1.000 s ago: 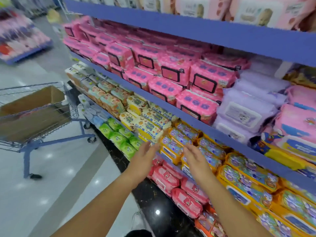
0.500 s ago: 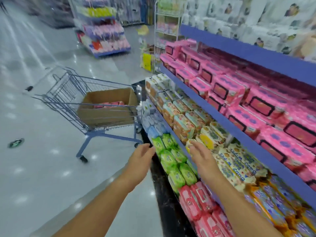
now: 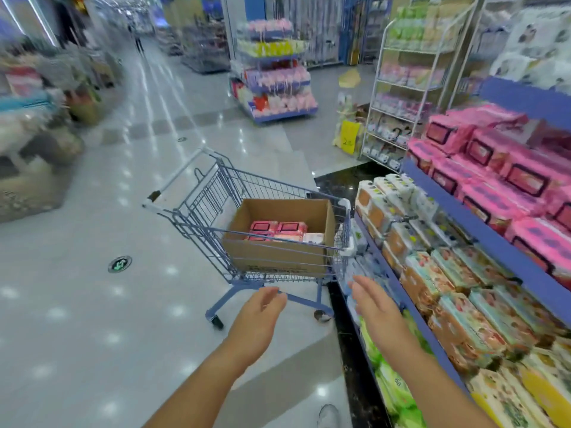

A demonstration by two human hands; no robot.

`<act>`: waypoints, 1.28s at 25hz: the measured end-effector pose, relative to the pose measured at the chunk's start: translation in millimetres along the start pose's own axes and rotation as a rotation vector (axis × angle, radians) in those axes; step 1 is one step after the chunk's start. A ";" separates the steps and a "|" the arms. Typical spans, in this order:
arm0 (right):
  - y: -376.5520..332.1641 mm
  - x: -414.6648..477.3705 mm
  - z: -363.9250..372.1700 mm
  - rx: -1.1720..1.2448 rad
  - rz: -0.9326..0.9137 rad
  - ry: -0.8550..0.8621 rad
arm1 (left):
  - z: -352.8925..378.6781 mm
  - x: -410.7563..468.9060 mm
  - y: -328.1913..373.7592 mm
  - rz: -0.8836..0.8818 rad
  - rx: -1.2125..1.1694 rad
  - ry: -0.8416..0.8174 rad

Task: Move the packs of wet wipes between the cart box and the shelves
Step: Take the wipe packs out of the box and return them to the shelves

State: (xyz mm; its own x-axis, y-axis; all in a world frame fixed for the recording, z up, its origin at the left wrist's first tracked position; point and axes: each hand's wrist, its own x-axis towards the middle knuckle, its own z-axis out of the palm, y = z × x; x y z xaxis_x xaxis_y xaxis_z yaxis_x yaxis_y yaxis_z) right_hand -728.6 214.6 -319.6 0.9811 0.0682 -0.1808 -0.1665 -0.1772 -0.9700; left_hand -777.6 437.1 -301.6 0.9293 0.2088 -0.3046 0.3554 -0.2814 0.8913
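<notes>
A blue wire cart (image 3: 213,196) stands in the aisle ahead, holding an open cardboard box (image 3: 278,257). Pink packs of wet wipes (image 3: 278,228) lie on the box's floor. My left hand (image 3: 256,322) and my right hand (image 3: 374,307) reach forward with relaxed fingers, both empty, just short of the cart's near end. On the right, the blue shelves (image 3: 482,239) carry rows of pink wipe packs (image 3: 506,177) above and orange, green and yellow packs (image 3: 445,288) below.
A white wire rack (image 3: 404,97) stands beyond the shelf end, with a yellow sign (image 3: 349,137) beside it. A freestanding display (image 3: 275,72) sits farther down the aisle. Blurred stock lines the left side. Glossy floor spreads left of the cart.
My view has swung left from the shelves to the cart, which now sits straight ahead and closer. Both hands stay empty and extended, now pointing at the cart instead of the shelf packs.
</notes>
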 end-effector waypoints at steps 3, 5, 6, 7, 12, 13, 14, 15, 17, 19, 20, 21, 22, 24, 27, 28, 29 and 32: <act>-6.4 94.3 26.1 -0.017 -0.009 -0.071 | -21.0 79.9 9.7 -0.054 -0.019 0.044; -15.1 141.7 36.1 -0.015 0.018 -0.084 | -34.6 120.2 20.3 -0.104 -0.047 0.071; -19.8 169.7 42.7 -0.026 0.025 -0.113 | -41.0 142.4 25.4 -0.117 -0.050 0.089; -24.6 200.1 50.6 -0.051 0.030 -0.145 | -47.3 167.4 28.9 -0.122 -0.063 0.111; -35.9 311.5 85.4 -0.176 0.121 -0.184 | -76.0 275.1 37.8 -0.167 -0.102 0.144; -33.6 331.1 92.1 -0.197 0.142 -0.175 | -80.6 296.9 36.5 -0.168 -0.094 0.130; -30.5 349.9 100.1 -0.207 0.161 -0.160 | -85.4 320.2 36.5 -0.168 -0.087 0.107; -28.5 370.1 109.7 -0.201 0.179 -0.150 | -92.5 347.6 37.1 -0.163 -0.087 0.081; -20.9 411.3 129.8 -0.184 0.221 -0.105 | -107.9 405.7 37.8 -0.174 -0.058 0.056; -10.9 447.4 149.3 -0.161 0.252 -0.063 | -121.7 460.4 33.9 -0.177 -0.004 0.024; -6.8 465.5 158.6 -0.160 0.273 -0.037 | -129.0 487.0 31.0 -0.180 0.008 0.002; -4.4 479.8 167.5 -0.172 0.304 -0.009 | -136.0 509.9 27.1 -0.203 0.026 -0.025; -1.4 493.8 177.4 -0.174 0.342 0.012 | -142.3 533.3 23.4 -0.240 0.039 -0.056; 7.0 512.6 192.9 -0.203 0.416 0.037 | -151.2 571.7 14.5 -0.292 0.079 -0.107; 23.6 543.2 215.3 -0.200 0.552 0.036 | -155.1 632.1 -3.1 -0.352 0.137 -0.104; 29.5 553.1 221.6 -0.196 0.589 0.025 | -153.9 650.4 -9.7 -0.375 0.155 -0.115; 36.3 565.8 226.0 -0.199 0.612 0.019 | -152.2 668.6 -18.8 -0.402 0.180 -0.132; 68.7 620.3 235.0 -0.226 0.635 0.038 | -137.7 729.2 -67.1 -0.489 0.203 -0.161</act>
State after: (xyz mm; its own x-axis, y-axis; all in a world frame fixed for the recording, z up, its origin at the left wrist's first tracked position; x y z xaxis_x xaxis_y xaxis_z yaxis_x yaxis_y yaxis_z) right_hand -154.5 475.4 -536.5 0.7032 -0.1505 -0.6949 -0.6914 -0.3728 -0.6188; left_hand -137.7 737.1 -537.3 0.6493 0.2188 -0.7284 0.7466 -0.3661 0.5555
